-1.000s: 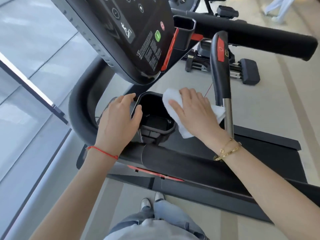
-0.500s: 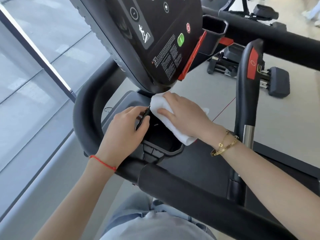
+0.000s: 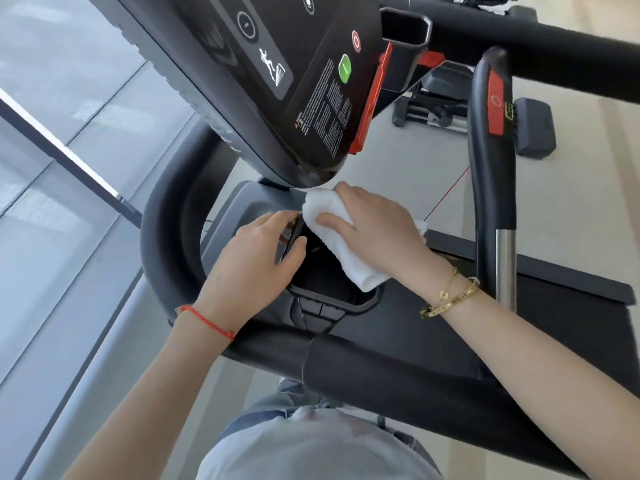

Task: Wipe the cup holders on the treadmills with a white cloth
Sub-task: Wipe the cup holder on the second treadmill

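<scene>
The black left cup holder (image 3: 332, 299) sits below the treadmill console (image 3: 294, 81). My right hand (image 3: 377, 226) presses a folded white cloth (image 3: 343, 247) against the holder's far right rim, the cloth draping down into the opening. My left hand (image 3: 256, 268) grips the holder's left rim, thumb inside and fingers over the edge. A second cup holder (image 3: 405, 29) shows at the console's upper right side. Most of the left holder's inside is hidden by my hands and the cloth.
A thick black handrail (image 3: 381, 375) runs across in front of my body. An upright grip (image 3: 491, 150) with a red panel stands to the right. A glass wall (image 3: 69, 168) lies on the left. Another machine (image 3: 485, 116) stands beyond on the floor.
My right hand has carried the cloth from the holder's right side up to its far rim near the console. My left hand shifted from resting outside to gripping the left rim. My head moved closer.
</scene>
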